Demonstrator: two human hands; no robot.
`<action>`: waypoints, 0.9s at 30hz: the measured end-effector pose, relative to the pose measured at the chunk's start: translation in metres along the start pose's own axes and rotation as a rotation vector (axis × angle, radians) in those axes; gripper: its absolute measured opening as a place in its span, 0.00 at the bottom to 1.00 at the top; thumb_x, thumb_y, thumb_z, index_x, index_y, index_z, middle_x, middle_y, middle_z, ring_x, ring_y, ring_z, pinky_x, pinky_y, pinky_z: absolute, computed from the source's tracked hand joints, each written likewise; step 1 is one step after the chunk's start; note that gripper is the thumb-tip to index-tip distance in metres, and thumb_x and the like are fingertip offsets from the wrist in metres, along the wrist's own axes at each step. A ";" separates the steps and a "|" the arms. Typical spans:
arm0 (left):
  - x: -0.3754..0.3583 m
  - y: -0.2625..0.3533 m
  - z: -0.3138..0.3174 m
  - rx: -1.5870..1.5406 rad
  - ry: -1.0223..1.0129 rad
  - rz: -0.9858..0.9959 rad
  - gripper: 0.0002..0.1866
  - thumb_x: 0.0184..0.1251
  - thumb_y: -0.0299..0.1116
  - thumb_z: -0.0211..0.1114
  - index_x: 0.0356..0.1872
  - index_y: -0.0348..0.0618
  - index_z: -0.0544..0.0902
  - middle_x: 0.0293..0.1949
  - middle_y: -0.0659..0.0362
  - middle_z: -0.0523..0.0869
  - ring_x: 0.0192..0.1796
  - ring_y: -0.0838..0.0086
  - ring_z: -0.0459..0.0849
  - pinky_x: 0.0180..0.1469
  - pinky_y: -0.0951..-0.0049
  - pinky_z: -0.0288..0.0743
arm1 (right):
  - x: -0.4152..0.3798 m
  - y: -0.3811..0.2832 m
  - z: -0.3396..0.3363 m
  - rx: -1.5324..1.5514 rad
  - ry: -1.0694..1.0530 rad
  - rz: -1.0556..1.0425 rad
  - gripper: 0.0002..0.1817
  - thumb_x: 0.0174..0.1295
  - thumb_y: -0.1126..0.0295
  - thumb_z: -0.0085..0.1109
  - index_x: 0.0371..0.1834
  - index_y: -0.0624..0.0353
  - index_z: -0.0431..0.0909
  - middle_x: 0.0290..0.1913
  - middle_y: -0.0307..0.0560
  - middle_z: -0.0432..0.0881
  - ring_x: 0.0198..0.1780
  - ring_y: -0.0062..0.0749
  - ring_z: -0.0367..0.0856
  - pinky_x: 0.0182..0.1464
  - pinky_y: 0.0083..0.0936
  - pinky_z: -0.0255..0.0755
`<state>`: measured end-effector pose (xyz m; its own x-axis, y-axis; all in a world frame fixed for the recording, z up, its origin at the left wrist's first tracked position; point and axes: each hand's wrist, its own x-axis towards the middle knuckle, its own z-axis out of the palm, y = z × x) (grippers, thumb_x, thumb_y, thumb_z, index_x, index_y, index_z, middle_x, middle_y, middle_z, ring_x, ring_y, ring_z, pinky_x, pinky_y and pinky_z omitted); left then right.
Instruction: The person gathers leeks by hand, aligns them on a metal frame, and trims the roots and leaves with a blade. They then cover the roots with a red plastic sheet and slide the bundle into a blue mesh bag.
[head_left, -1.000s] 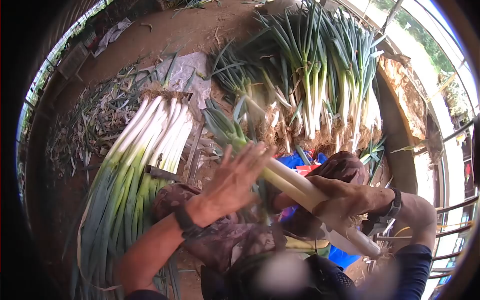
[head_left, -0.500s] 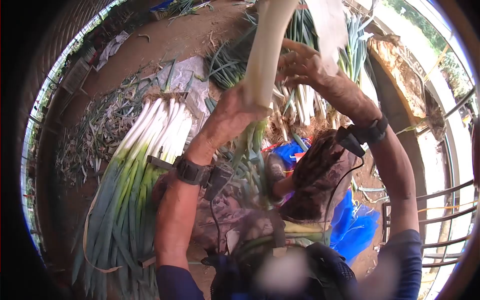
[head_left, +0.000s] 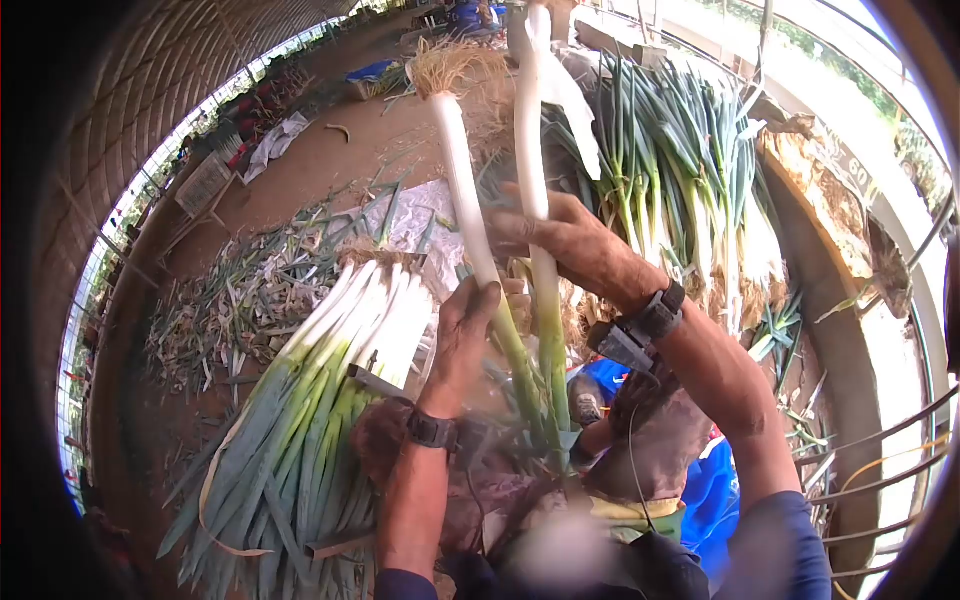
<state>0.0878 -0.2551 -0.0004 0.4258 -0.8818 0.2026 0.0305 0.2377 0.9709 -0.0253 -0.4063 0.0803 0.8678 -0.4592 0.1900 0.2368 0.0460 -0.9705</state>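
Note:
My left hand (head_left: 465, 330) is closed around a leek (head_left: 460, 170), its shaggy roots pointing up and its green part hanging toward my lap. Beside it stands a second leek (head_left: 530, 140), whiter and thicker, with its upper end near the top of the view. The fingers of my right hand (head_left: 585, 245) wrap round this second leek at mid-shaft; some are blurred. A loose white outer layer (head_left: 572, 115) hangs off to the right of its shaft. The green ends of both leeks come together above my lap.
A bundle of trimmed leeks (head_left: 320, 370) lies on a stand at my left, before a heap of leaf scraps (head_left: 230, 310). More leeks (head_left: 680, 150) with roots are stacked ahead on the right. A concrete ledge (head_left: 830, 270) and metal bars (head_left: 880, 490) border the right side.
Both hands have come lower and the view has tilted up. The two leeks now show apart, one in each hand, where before one big white shaft filled the top.

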 end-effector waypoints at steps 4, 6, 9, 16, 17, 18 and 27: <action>0.007 0.005 -0.003 0.063 -0.005 -0.013 0.23 0.79 0.45 0.59 0.60 0.35 0.78 0.51 0.57 0.85 0.52 0.74 0.84 0.55 0.71 0.79 | -0.005 0.030 0.013 -0.252 -0.003 0.014 0.27 0.73 0.48 0.61 0.55 0.65 0.79 0.41 0.45 0.84 0.44 0.28 0.83 0.44 0.29 0.78; 0.006 0.002 -0.004 0.087 -0.057 -0.033 0.25 0.76 0.44 0.65 0.60 0.31 0.77 0.54 0.58 0.84 0.53 0.76 0.81 0.56 0.72 0.77 | -0.006 0.045 0.015 -0.183 0.019 0.065 0.26 0.72 0.49 0.62 0.52 0.64 0.81 0.37 0.44 0.84 0.38 0.27 0.83 0.41 0.27 0.77; 0.001 0.000 0.005 0.054 -0.009 -0.033 0.20 0.76 0.41 0.62 0.57 0.33 0.81 0.46 0.59 0.86 0.47 0.76 0.83 0.50 0.72 0.76 | -0.001 0.055 0.009 -0.202 0.006 0.046 0.24 0.70 0.50 0.65 0.50 0.65 0.82 0.36 0.45 0.84 0.36 0.27 0.82 0.39 0.27 0.77; -0.013 -0.041 0.023 -0.069 -0.151 -0.045 0.34 0.65 0.40 0.76 0.67 0.36 0.70 0.53 0.55 0.84 0.56 0.68 0.84 0.59 0.66 0.78 | 0.000 0.047 0.013 -0.333 0.084 0.088 0.22 0.66 0.57 0.69 0.46 0.69 0.82 0.37 0.48 0.86 0.38 0.30 0.83 0.43 0.32 0.78; -0.016 -0.055 0.041 0.158 0.067 0.066 0.38 0.61 0.40 0.78 0.67 0.36 0.69 0.53 0.55 0.83 0.56 0.67 0.83 0.59 0.66 0.78 | 0.001 0.049 0.018 -0.325 0.079 0.099 0.22 0.66 0.57 0.69 0.46 0.69 0.82 0.37 0.48 0.86 0.38 0.30 0.83 0.43 0.32 0.78; -0.019 -0.063 0.049 0.387 0.284 0.176 0.41 0.57 0.41 0.80 0.67 0.36 0.68 0.53 0.54 0.83 0.55 0.66 0.83 0.59 0.65 0.78 | 0.002 0.051 0.023 -0.310 0.105 0.074 0.22 0.66 0.56 0.70 0.46 0.69 0.81 0.37 0.48 0.86 0.39 0.30 0.83 0.44 0.32 0.78; -0.012 -0.061 0.028 0.080 0.154 0.000 0.28 0.53 0.29 0.73 0.56 0.36 0.73 0.44 0.60 0.79 0.43 0.74 0.80 0.48 0.70 0.78 | 0.051 -0.019 -0.006 -1.208 0.543 -0.956 0.32 0.59 0.38 0.69 0.43 0.61 0.84 0.26 0.49 0.83 0.28 0.42 0.84 0.32 0.38 0.76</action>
<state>0.0555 -0.2706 -0.0587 0.5596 -0.8074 0.1868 -0.0389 0.1995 0.9791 0.0125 -0.4356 0.1075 0.3057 -0.1631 0.9381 -0.1192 -0.9840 -0.1322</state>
